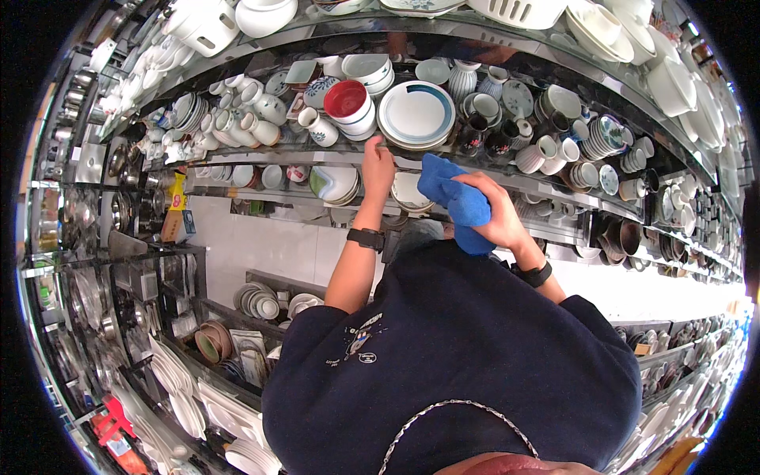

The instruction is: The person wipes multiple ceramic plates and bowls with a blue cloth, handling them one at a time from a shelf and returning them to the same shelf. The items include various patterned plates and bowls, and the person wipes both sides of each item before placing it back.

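Observation:
My right hand (502, 214) grips a bunched blue cloth (454, 199) in front of the shelf edge. My left hand (378, 169) is at the front of the shelf, between a stack of white bowls (356, 122) and a stack of white plates (417, 113). The top bowl is red inside, and the top plate has a blue-green rim band. Nothing shows in the left hand; whether its fingertips touch the bowls is unclear. Just left of the bowls leans a small white vase (317, 126) with a blue pattern.
Dark bottles (472, 135) and striped ceramic vases (463, 80) crowd the shelf to the right. White jugs (261, 107) stand at left. A glass shelf of white ceramics (504, 9) runs above. More plates (335, 183) sit on the shelf below. Metalware racks (124, 172) line the left side.

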`<control>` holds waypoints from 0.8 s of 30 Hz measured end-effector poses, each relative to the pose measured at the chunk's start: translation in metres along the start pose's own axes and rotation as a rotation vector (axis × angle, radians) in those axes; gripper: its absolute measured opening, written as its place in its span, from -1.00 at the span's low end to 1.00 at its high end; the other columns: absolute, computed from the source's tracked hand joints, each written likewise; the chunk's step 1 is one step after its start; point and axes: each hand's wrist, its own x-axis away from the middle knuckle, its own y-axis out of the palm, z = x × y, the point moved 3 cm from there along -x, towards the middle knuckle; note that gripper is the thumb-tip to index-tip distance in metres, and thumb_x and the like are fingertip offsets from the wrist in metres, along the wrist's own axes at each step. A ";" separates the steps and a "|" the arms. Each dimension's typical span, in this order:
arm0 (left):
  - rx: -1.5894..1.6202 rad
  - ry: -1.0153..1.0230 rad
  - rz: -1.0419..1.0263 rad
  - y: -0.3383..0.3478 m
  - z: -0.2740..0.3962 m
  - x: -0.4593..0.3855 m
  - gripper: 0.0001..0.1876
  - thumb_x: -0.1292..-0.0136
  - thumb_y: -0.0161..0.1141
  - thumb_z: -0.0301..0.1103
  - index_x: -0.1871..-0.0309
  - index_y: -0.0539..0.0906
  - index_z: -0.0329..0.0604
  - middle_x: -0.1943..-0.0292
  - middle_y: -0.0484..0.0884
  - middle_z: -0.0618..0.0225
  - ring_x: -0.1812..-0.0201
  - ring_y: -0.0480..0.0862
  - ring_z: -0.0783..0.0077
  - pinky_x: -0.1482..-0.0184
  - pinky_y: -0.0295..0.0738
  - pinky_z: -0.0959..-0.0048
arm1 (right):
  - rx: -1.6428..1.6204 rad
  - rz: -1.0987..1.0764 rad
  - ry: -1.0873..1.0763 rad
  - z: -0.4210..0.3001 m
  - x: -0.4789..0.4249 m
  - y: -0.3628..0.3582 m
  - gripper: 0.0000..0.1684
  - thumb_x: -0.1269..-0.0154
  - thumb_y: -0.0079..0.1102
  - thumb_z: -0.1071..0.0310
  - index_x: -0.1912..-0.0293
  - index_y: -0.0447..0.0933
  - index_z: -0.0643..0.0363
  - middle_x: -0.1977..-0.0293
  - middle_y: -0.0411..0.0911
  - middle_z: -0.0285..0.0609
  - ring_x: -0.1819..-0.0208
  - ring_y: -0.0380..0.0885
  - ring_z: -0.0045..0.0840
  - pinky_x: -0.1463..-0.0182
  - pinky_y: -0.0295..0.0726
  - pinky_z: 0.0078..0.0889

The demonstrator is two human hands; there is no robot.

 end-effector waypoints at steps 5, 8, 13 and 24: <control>-0.001 -0.192 -0.314 0.007 0.043 0.010 -0.15 -0.32 -0.04 -0.51 -0.68 -0.07 -0.16 0.46 0.72 0.30 0.55 0.59 0.52 0.48 0.50 0.50 | 0.023 -0.015 -0.012 -0.005 0.002 0.002 -0.35 -0.02 0.39 0.51 -0.19 0.55 0.17 -0.04 0.61 0.02 -0.09 0.62 -0.09 -0.25 0.54 -0.19; -0.159 -0.159 -0.342 0.007 0.053 0.017 -0.10 -0.29 0.00 -0.46 -0.66 -0.17 -0.31 0.43 0.77 0.28 0.47 0.69 0.39 0.35 0.59 0.41 | 0.062 -0.034 -0.021 -0.010 0.005 0.004 -0.35 -0.02 0.38 0.51 -0.19 0.55 0.16 -0.05 0.61 0.02 -0.11 0.61 -0.07 -0.26 0.54 -0.16; -0.399 -0.005 -0.330 0.014 0.063 0.016 -0.01 -0.24 0.06 -0.37 -0.56 -0.30 -0.64 0.43 0.81 0.27 0.23 0.82 0.15 0.04 0.64 0.30 | 0.036 -0.036 0.000 -0.007 0.008 0.005 -0.34 -0.01 0.39 0.51 -0.20 0.55 0.15 -0.06 0.61 0.02 -0.13 0.61 -0.04 -0.26 0.55 -0.14; -0.141 -0.058 -0.351 0.001 0.043 0.029 -0.20 -0.35 0.04 -0.46 -0.63 -0.02 -0.19 0.39 0.80 0.23 0.48 0.71 0.42 0.34 0.58 0.41 | 0.068 -0.054 -0.030 -0.004 0.008 0.010 -0.33 -0.02 0.42 0.49 -0.21 0.54 0.16 -0.07 0.61 0.01 -0.12 0.61 -0.05 -0.25 0.55 -0.16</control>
